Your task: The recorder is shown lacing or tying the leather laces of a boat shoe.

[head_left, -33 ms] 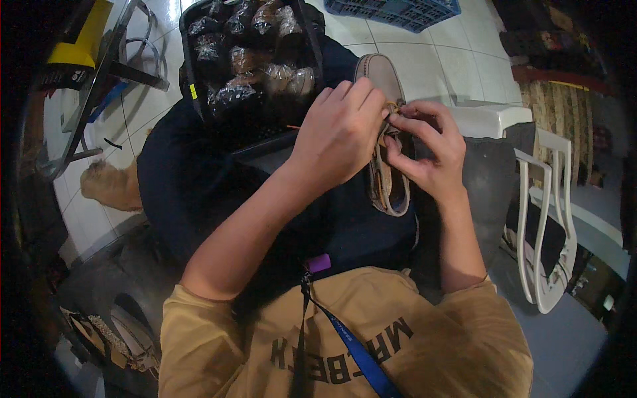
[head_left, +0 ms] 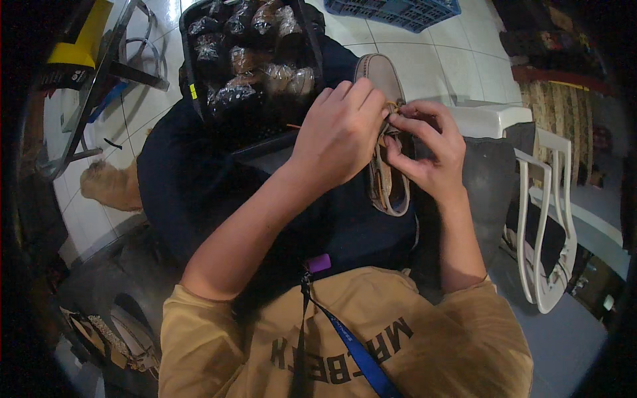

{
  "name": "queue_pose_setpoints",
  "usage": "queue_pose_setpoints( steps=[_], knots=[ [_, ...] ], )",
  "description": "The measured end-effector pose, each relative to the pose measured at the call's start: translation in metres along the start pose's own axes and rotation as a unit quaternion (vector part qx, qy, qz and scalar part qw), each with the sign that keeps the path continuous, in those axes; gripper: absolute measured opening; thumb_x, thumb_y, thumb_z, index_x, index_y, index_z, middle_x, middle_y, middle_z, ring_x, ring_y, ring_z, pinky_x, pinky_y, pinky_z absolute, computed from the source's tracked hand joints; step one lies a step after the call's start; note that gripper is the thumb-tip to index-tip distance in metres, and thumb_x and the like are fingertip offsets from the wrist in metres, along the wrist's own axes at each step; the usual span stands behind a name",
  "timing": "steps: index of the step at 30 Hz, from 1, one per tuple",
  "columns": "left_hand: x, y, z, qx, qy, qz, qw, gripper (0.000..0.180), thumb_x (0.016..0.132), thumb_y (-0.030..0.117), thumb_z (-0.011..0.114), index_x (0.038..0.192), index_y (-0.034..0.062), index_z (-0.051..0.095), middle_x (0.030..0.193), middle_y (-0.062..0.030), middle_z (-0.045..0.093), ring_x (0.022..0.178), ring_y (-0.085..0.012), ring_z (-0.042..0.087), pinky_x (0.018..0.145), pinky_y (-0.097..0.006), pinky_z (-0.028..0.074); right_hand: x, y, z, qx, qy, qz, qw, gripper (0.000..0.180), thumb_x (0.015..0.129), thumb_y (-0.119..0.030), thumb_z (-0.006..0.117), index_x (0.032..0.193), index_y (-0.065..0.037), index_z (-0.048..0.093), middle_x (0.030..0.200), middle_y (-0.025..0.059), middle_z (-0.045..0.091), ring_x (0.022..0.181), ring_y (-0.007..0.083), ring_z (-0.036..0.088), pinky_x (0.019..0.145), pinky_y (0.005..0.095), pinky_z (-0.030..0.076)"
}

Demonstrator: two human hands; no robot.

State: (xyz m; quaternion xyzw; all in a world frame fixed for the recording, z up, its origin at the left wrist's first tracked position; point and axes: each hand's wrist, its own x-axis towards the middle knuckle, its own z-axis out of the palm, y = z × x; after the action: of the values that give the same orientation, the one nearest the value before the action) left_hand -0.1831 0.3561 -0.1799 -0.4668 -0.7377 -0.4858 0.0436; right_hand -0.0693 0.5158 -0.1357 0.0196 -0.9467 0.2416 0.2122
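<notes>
Both hands on the shoe (head_left: pixel 385 126), which rests on the lap: left hand (head_left: pixel 342 136) clamped over its upper, right hand (head_left: pixel 424 149) pinching the lace (head_left: pixel 393 113) near the toe end. No change from the earlier frame, same grip, so lacing work is mid-step. Crate (head_left: pixel 189 73) of wrapped bundles sits just beyond the knees

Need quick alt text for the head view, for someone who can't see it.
Both hands, left hand and right hand, pinch the lace on a tan shoe resting on the person's lap. A black crate of wrapped bundles sits ahead on the tiled floor.
</notes>
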Motion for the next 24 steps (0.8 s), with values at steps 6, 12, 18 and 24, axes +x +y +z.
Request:
queue_pose_setpoints(
  steps=[6,12,18,24],
  knots=[
    [0.001,-0.007,-0.003,-0.109,-0.03,-0.113,0.987,0.011,0.099,0.01,0.067,0.102,-0.0005,0.065,0.092,-0.0176,0.062,0.088,-0.0393,0.063,0.077,-0.046,0.05,0.006,-0.001,0.004,0.002,0.001,-0.007,1.0,0.034,0.072,-0.011,0.089,0.105,-0.008,0.079,0.109,0.0109,0.07,0.091,0.0252,0.072,0.079,0.0353,0.06],
    [0.0,-0.011,-0.014,-0.184,-0.078,-0.162,0.966,0.013,0.098,0.011,0.07,0.103,-0.0001,0.066,0.088,-0.0163,0.065,0.081,-0.0337,0.065,0.074,-0.042,0.05,0.004,0.0,0.001,-0.016,-0.004,0.002,1.0,0.035,0.073,-0.011,0.088,0.107,-0.009,0.079,0.11,0.0104,0.069,0.091,0.0245,0.073,0.078,0.0355,0.06],
    [0.006,-0.018,-0.033,-0.192,-0.103,-0.17,0.961,0.016,0.09,0.005,0.076,0.101,0.0031,0.065,0.079,-0.0053,0.062,0.073,-0.0148,0.058,0.068,-0.032,0.048,0.004,-0.005,-0.002,-0.025,-0.001,-0.001,1.0,0.035,0.074,-0.01,0.087,0.108,-0.009,0.08,0.11,0.0101,0.07,0.092,0.0237,0.073,0.079,0.0349,0.06],
    [0.01,-0.015,-0.048,-0.252,-0.118,-0.122,0.953,0.017,0.086,0.003,0.077,0.098,0.0054,0.066,0.077,-0.0001,0.059,0.071,-0.008,0.053,0.065,-0.026,0.044,0.005,-0.006,-0.001,-0.018,0.006,0.009,1.0,0.037,0.074,-0.011,0.087,0.11,-0.009,0.078,0.111,0.0118,0.07,0.096,0.0277,0.073,0.083,0.0374,0.059]
  ],
)
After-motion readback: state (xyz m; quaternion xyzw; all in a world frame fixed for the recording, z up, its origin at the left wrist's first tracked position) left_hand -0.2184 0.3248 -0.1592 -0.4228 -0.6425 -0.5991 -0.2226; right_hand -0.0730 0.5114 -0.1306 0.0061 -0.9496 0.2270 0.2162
